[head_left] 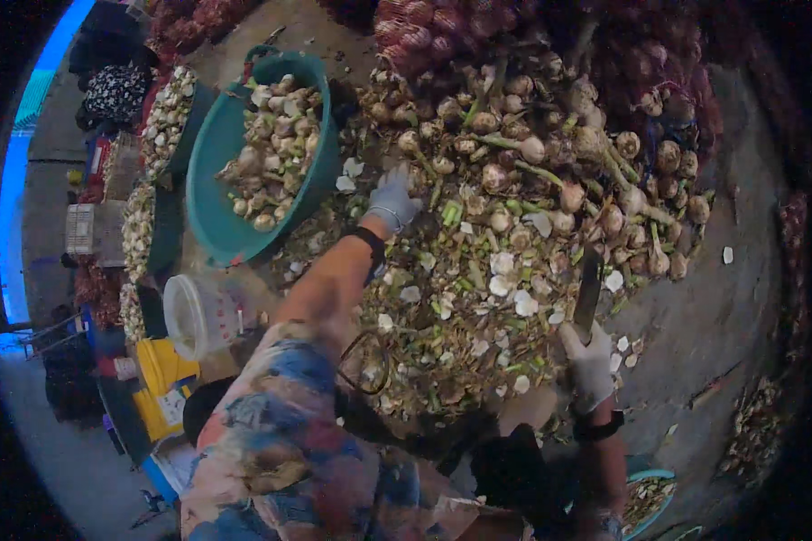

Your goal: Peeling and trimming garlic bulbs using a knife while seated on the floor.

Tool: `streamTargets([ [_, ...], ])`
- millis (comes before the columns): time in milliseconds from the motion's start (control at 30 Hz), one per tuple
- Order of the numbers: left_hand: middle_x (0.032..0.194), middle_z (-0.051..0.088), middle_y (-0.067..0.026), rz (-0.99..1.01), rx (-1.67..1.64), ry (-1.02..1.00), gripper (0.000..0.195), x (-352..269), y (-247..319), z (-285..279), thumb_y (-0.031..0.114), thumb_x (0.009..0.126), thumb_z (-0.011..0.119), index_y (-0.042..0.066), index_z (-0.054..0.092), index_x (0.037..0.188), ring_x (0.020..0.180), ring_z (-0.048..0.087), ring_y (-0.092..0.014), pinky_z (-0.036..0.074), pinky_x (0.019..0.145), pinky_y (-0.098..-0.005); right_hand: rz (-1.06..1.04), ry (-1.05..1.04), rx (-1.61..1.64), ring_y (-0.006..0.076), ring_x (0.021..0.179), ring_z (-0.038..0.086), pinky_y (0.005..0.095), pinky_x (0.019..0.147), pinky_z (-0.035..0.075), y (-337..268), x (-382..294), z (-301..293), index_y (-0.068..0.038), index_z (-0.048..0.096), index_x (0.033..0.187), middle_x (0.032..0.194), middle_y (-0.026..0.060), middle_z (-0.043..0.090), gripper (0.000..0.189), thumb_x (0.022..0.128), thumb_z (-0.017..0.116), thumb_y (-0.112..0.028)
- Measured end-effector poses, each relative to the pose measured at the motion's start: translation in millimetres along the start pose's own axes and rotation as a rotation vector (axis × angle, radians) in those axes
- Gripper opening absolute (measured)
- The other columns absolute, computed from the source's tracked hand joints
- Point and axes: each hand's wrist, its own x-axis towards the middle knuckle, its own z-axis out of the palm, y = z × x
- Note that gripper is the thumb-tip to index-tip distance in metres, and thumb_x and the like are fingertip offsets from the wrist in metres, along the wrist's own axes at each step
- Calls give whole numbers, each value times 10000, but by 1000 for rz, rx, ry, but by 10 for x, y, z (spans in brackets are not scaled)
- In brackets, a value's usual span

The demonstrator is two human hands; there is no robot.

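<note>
My left hand (394, 201), in a pale glove, reaches to the far left edge of a heap of garlic bulbs (497, 176). Its thumb stands apart from the fingers, and nothing shows in its grasp, though the fingertips are blurred. A knife with a broad dark blade (589, 287) is in my gloved right hand (589, 362), blade pointing away from me over the heap's right side. Between my hands lie cut stalks and papery garlic trimmings (474, 318). Left of my left hand stands a green tub (210, 182) partly filled with trimmed garlic bulbs (281, 155).
Red mesh sacks of garlic (440, 30) stand behind the heap. A translucent plastic bucket (189, 318) and a yellow container (159, 372) are at left, near more garlic-filled tubs (169, 122). A dark loop (365, 365) lies on the trimmings. A teal basin (663, 500) sits lower right.
</note>
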Motion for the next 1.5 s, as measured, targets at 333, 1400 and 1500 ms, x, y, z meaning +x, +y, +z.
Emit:
streamTargets([
  [333,1209,532,-209,261,-710,-317,858,-689,674,-369,385,680,783,-22,368,1312,1101,538,-313,436,933,-367,-204,24,-140,218,657,606,315,598,457,-312,115,347,-11,592,954,755,98,641,247,811,652,-203],
  [1400,1017,608,-159,788,-869,-209,703,-2087,1670,-1399,268,557,830,-10,530,1129,895,616,-292,477,787,-349,-720,153,-453,314,695,582,415,631,450,-763,-752,-63,-36,590,880,728,104,588,239,683,687,-130],
  [1500,964,623,-153,874,-649,-39,657,-2001,1646,-1333,247,558,822,-3,542,1097,842,618,-283,487,742,-352,-809,187,-556,310,687,583,422,609,445,-717,-756,39,-48,560,864,730,102,585,235,687,698,-121],
])
